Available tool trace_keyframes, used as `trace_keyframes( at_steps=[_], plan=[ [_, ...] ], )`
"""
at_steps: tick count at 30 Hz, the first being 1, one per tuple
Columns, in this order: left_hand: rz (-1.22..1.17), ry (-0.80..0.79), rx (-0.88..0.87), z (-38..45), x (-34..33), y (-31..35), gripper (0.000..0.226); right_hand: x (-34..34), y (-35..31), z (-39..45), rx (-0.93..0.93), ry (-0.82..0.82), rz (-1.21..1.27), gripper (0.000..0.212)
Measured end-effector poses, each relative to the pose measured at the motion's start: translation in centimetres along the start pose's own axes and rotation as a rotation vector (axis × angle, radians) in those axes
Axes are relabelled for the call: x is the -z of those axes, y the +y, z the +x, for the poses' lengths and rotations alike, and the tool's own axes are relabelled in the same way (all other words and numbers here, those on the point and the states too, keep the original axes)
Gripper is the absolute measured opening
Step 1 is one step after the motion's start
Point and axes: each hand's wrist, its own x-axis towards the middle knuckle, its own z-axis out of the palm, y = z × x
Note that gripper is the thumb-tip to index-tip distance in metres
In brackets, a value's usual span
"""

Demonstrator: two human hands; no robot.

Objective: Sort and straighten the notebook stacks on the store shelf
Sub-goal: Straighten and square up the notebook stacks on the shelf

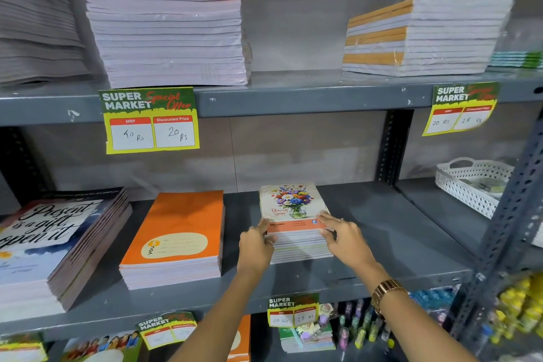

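Observation:
A stack of flower-cover notebooks sits mid-shelf on the grey middle shelf. My left hand presses against the stack's left front corner, fingers curled on its edge. My right hand rests on the right front corner, thumb over the top cover. Left of it lies an orange notebook stack, and further left a stack with "Present is a gift" covers. On the upper shelf stand a tall pale stack, a grey stack and an orange-striped wrapped stack.
Price tags hang from the shelf edges. A white perforated basket sits at the right of the middle shelf. A slotted metal upright runs down the right. Pens and more notebooks fill the lower shelf.

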Motion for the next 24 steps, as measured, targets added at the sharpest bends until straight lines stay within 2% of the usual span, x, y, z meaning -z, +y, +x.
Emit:
trace_keyframes(
  at_steps=[9,24],
  plan=[
    [0.083,-0.024,0.009,-0.5,-0.2,-0.1,0.049,0.1,-0.2,0.1,0.058,-0.033,-0.093,0.037],
    [-0.025,0.016,0.003,-0.3,0.2,-0.2,0.041,-0.5,0.7,-0.3,0.143,0.068,-0.011,0.032]
  ],
)
